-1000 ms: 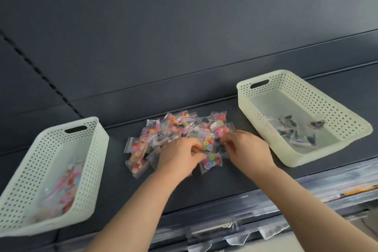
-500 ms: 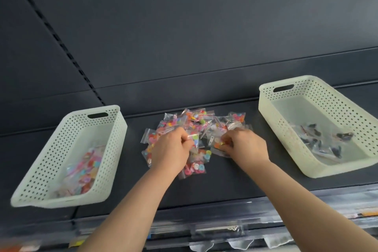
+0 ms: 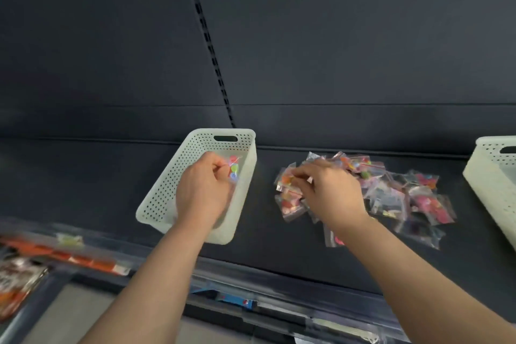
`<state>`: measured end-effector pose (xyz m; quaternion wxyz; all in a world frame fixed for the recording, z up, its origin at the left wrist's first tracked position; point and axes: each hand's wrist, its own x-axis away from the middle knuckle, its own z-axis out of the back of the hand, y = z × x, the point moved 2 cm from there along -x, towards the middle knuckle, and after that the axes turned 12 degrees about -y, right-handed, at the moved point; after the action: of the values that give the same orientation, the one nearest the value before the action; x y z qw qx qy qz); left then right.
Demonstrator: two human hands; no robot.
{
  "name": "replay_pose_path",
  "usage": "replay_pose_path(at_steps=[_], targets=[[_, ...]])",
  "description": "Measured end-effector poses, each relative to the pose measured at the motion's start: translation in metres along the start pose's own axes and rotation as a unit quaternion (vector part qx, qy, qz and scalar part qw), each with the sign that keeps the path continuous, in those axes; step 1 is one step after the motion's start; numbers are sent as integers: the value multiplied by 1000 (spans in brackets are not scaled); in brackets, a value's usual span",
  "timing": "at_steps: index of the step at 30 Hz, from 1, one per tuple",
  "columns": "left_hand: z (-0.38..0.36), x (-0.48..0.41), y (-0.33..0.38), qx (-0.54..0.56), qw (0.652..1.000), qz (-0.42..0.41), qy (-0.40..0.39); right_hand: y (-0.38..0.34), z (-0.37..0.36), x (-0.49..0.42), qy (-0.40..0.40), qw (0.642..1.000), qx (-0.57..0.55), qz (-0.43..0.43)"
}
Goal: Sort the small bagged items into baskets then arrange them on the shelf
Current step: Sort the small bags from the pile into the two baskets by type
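The left hand [image 3: 202, 193] hovers over the left basket [image 3: 164, 204], its curled fingers pinching a small bag of coloured buttons [image 3: 234, 170]. Right of that basket, the right hand [image 3: 332, 193] curls its fingers round bags in the pile of bags [image 3: 391, 193] on the shelf [image 3: 279, 248].

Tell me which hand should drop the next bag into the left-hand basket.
Left. The left hand holds a bag of coloured pieces over the basket; the right hand pinches at the pile beside it.
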<state>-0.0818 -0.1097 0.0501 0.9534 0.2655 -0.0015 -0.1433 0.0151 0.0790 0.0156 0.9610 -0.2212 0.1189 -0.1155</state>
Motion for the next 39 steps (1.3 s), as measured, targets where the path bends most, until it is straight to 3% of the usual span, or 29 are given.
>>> replay_pose_path(at_steps=[5, 12, 14, 18, 21, 23, 31, 39], targets=[[24, -13, -66, -42, 995, 59, -63, -55, -24, -34, -7, 999, -20, 49], [25, -11, -81, -30, 996, 16, -77, -102, -57, -76, -117, 991, 13, 58], [24, -11, -71, -18, 996, -9, -83, -95, -57, -72, -113, 992, 17, 45], [14, -12, -39, -2, 992, -69, -103, -57, -43, -49, -24, 1000, 18, 3], [2, -15, -17, 11, 989, -102, -111, -28, -33, -33, -26, 998, 28, -39], [-28, -10, 23, -8, 977, -156, -148, 13, -10, -3, -13, 992, 45, -119], [-94, -8, 47, -141, 950, -121, -250, 63, 6, 53, 4, 980, 52, -192], [-105, 0, 38, -97, 964, -89, -232, 63, 4, 72, -83, 980, 3, -182]])
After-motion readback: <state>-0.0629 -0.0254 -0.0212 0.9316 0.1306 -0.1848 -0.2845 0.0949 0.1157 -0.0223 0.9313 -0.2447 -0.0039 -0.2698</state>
